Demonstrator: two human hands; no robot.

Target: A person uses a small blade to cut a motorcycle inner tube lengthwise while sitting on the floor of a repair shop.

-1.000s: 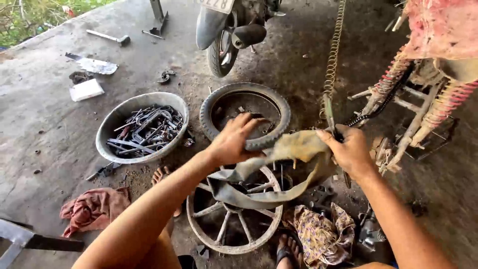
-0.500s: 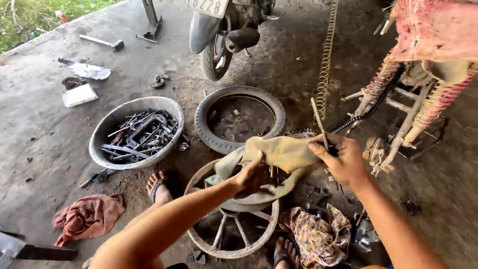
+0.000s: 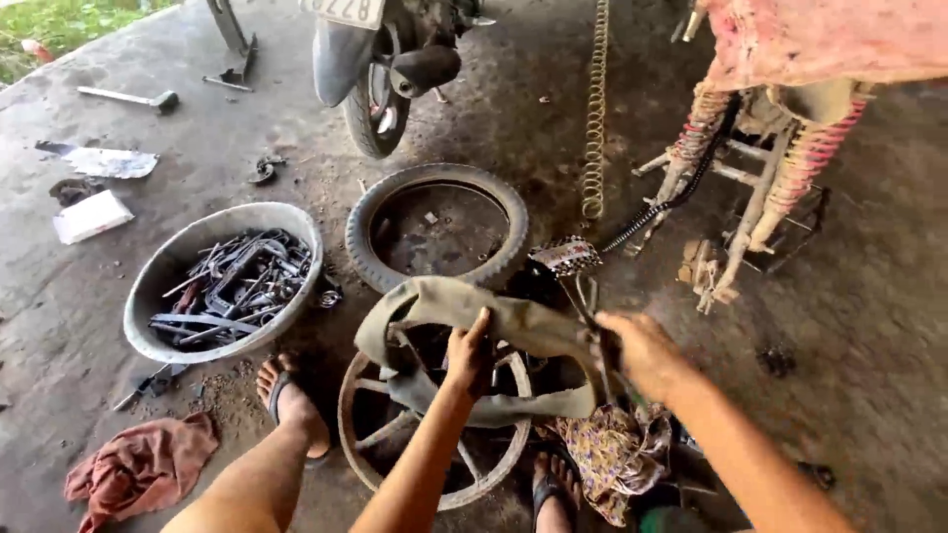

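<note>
— Where is the inner tube (image 3: 494,321)?
— Draped over the spoked wheel rim (image 3: 434,434) on the floor. The left hand (image 3: 469,353) fingers clamp its middle; the right hand (image 3: 642,350) fingers close around its right end.

Bare concrete floor (image 3: 869,326), stained dark with oil and grit, pale daylight across the far left; strip of grass (image 3: 59,30) beyond that edge, far up and left of the fingers; parked motorcycle (image 3: 380,59) straight ahead, well beyond the fingertips; loose tyre (image 3: 360,237) flat on the ground just past them; metal basin (image 3: 163,281) of tools to their left; coiled spring (image 3: 594,109) hanging ahead; stripped frame (image 3: 760,188) with red shock absorbers up to their right; reddish rag (image 3: 138,469) low on the left; hammer (image 3: 128,97) far off left
</note>
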